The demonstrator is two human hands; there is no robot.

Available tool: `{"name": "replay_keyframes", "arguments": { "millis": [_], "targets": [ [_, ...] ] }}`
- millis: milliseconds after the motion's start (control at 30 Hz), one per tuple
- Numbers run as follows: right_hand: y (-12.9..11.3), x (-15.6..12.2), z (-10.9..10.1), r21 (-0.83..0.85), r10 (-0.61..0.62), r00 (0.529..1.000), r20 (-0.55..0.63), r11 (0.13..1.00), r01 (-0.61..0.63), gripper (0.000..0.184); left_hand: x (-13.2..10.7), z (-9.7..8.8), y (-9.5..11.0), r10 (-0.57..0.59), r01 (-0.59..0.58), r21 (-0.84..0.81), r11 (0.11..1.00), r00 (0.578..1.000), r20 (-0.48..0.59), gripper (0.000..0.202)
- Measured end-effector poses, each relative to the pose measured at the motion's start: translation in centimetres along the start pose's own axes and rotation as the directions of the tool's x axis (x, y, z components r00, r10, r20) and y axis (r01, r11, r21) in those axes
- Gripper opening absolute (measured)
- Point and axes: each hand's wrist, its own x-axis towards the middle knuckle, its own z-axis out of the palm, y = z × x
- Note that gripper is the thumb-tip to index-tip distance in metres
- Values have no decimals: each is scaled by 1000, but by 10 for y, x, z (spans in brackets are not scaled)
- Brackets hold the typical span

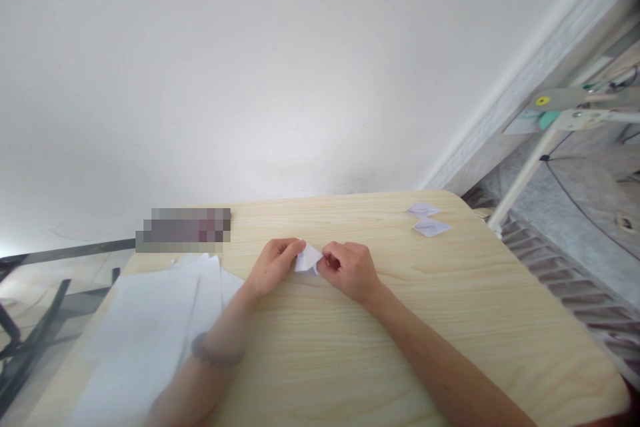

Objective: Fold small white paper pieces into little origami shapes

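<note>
Between my hands, over the middle of the table, is a small white piece of folded paper [309, 257] with creased, pointed flaps. My left hand [274, 263] pinches its left side, the thumb lying along the top edge. On the opposite side, my right hand [351, 268] grips the right corner with curled fingers; its fingertips are partly hidden. Two folded paper pieces, diamond-shaped, lie apart from my hands at the far right: one farther back [423, 210] and one just in front of it [431, 227].
The light wooden table [320, 360] meets a white wall at the back. Loose white paper sheets [145, 313] are spread on the left, partly beneath my left forearm. A blurred-out dark item [183, 225] lies at the back left. A white metal frame [525, 170] stands beyond the right edge.
</note>
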Motion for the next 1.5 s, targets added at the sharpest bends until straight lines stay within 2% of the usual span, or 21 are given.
{"name": "replay_keyframes", "arguments": {
  "millis": [167, 233, 333, 433, 533, 600, 767, 900, 1133, 1300, 1500],
  "targets": [
    [5, 1, -2, 200, 105, 991, 80, 973, -119, 4, 1, 0, -3, -20, 19, -69, 997, 1000, -13, 31],
    [6, 1, -3, 268, 126, 988, 93, 952, -146, 11, 1, -1, -4, -23, 22, -102, 995, 1000, -9, 30],
    [6, 2, -4, 341, 51, 993, 106, 936, -84, 24, 1, -2, -7, -4, 3, -122, 993, 1000, -5, 32],
    [7, 3, -6, 382, -58, 993, 98, 924, 16, 27, 2, -3, -10, 1, 2, -142, 990, 1000, 19, 34],
    [8, 3, -8, 445, -85, 992, 91, 895, 36, 25, 1, -4, -10, 9, -1, -163, 987, 999, 44, 35],
    [8, 3, -9, 479, -63, 993, 105, 878, 5, 20, 1, -4, -9, 13, -4, -167, 986, 998, 54, 34],
    [6, 5, -6, 436, 162, 974, 159, 874, -216, 14, 0, -4, -8, 26, -15, -148, 989, 997, 78, 35],
    [6, 7, -5, 378, 126, 962, 240, 901, -213, 25, -1, -3, -8, 52, -41, -139, 989, 996, 73, 33],
    [8, 10, -6, 416, 88, 964, 250, 890, -189, 26, -2, -1, -7, 69, -61, -141, 988, 996, 51, 33],
    [10, 8, -6, 417, 101, 959, 263, 885, -208, 26, 0, 2, -9, 48, -50, -180, 982, 999, -19, 26],
    [9, 7, -5, 418, 62, 961, 268, 892, -174, 25, 1, 2, -12, 23, -28, -162, 986, 999, -32, 29]
  ]
}}
